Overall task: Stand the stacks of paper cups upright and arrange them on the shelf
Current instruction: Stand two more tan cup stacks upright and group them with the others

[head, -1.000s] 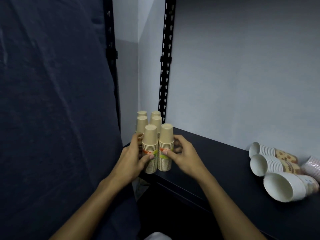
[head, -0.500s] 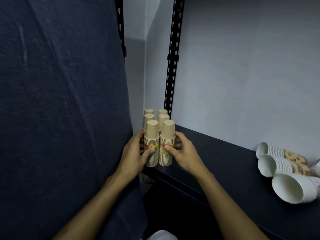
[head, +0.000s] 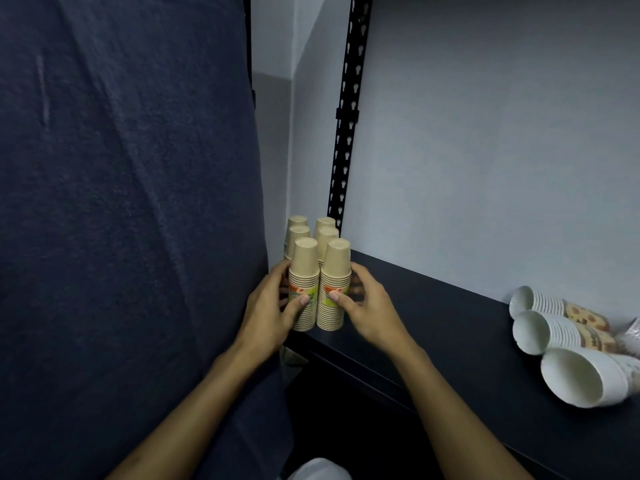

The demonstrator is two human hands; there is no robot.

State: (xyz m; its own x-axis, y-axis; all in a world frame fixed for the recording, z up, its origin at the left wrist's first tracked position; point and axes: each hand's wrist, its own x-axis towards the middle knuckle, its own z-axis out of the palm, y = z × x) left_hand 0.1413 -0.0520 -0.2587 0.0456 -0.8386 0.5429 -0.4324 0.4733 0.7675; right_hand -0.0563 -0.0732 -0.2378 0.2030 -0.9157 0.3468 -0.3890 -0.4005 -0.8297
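Several tan cup stacks stand upright, upside down, in two rows at the left end of the dark shelf (head: 433,313). My left hand (head: 268,311) wraps the front left stack (head: 304,268), thumb on its label. My right hand (head: 369,306) wraps the front right stack (head: 335,268), thumb on its label too. Behind them stand the rear stacks (head: 313,228). Three white cup stacks (head: 550,332) lie on their sides at the shelf's right end, mouths facing me.
A dark blue cloth (head: 121,220) hangs close on the left, touching my left hand's side. A black perforated upright (head: 344,133) rises behind the tan stacks against the grey wall. The shelf's front edge runs diagonally toward the lower right.
Both hands stay clasped on the two front stacks. The view has shifted slightly; the stacks now sit closer against the rear ones and the cloth.
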